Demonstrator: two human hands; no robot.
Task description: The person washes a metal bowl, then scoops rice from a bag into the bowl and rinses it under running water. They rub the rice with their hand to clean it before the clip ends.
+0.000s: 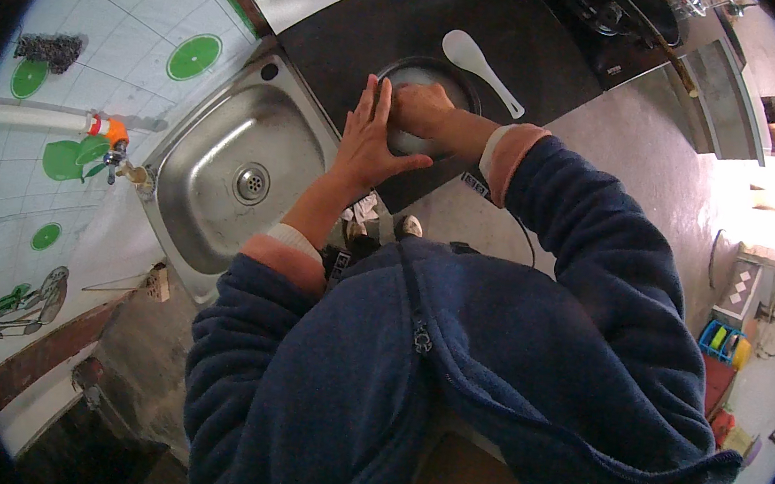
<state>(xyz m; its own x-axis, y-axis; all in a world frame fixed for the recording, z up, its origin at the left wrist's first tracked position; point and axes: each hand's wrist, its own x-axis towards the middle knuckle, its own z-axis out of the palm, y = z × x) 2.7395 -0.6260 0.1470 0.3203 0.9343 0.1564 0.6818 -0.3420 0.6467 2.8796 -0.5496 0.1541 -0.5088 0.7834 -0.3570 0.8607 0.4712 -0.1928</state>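
Observation:
A dark round pot (472,93) sits on the black countertop (382,25), with cloudy whitish liquid (415,75) inside. My right hand (426,110) is curled into a fist in the pot, over the liquid. Its fingertips are hidden, so whether it grips anything is unclear. At the pot's left side is my left hand (369,142), flat, with the thumb spread away from the fingers. It overlaps the rim in view; firm contact cannot be made out. A white plastic rice paddle (480,67) lies on the countertop just beyond the pot.
Left of the countertop is a stainless steel sink (209,223) with a wall tap (120,161) beside it. A gas stove (595,23) with a dark wok (656,15) stands at the far right. Ladles (34,304) hang on the tiled wall. A dark cable (528,235) runs below the counter edge.

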